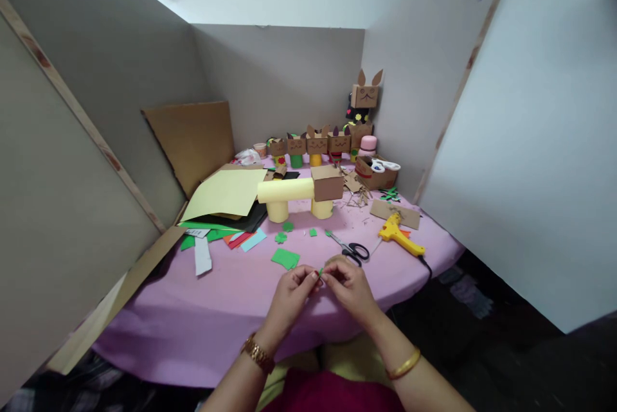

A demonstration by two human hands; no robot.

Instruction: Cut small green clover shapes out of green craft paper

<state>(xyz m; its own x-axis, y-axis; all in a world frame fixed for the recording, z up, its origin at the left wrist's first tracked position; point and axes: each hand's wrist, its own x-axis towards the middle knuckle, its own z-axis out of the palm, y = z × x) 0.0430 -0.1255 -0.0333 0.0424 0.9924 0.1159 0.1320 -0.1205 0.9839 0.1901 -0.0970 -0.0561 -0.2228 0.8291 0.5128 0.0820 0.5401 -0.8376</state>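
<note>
A small green piece sits between the two hands, close to the near edge of the pink tablecloth. The left hand has thumb and forefinger pinched together on it; the right hand pinches it from the other side. To the left of the left hand, the cloth runs smooth as far as a folded white card strip. Ahead, room is tighter: a larger green sheet lies just beyond the left hand, and black-handled scissors lie just beyond the right. A yellow glue gun lies near the right-hand edge, its black cord dropping over. Grey partitions rise at the left, back and right. Toward the back right, a cardboard box has white-handled scissors across its top; what lies deeper is hidden. Behind it stands a pink container, and at the back left a paper cup, contents too small to tell
</note>
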